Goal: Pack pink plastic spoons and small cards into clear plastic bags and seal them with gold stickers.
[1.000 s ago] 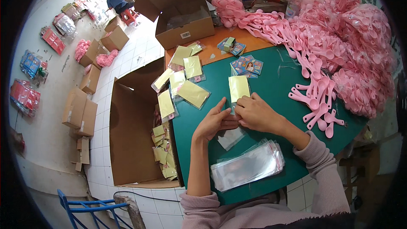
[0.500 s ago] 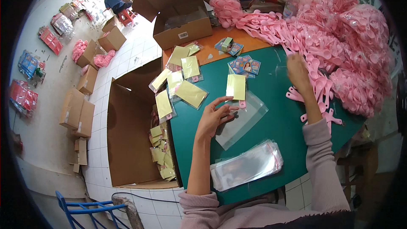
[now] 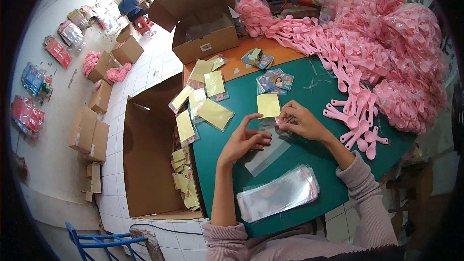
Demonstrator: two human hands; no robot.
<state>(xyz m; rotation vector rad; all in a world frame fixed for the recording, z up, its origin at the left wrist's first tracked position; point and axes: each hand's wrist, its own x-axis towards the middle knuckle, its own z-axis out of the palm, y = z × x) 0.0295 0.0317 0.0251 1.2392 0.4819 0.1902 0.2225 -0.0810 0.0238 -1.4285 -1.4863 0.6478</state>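
Observation:
A yellow card (image 3: 268, 105) lies at the top end of a clear plastic bag (image 3: 261, 162) on the green table. My left hand (image 3: 239, 142) is open, its index finger stretched to the card's lower left edge and its other fingers loosely bent over the bag. At the card's lower right corner, my right hand (image 3: 307, 124) pinches the bag's film; a bit of pink shows by the fingertips. Close in front lies a stack of clear plastic bags (image 3: 278, 193). Loose pink spoons (image 3: 355, 123) lie right of my right hand.
Packed yellow cards (image 3: 215, 113) lie at the table's left edge, above a large open carton (image 3: 150, 164). Picture cards (image 3: 275, 81) sit beyond my hands. Bagged pink spoons (image 3: 406, 58) are heaped at right. An open box (image 3: 205, 38) stands behind; a person (image 3: 129, 6) sits far off.
My right hand has come from the spoons down and left to the card's lower corner and now pinches there. My left hand stays beside the card, its index finger still at the edge.

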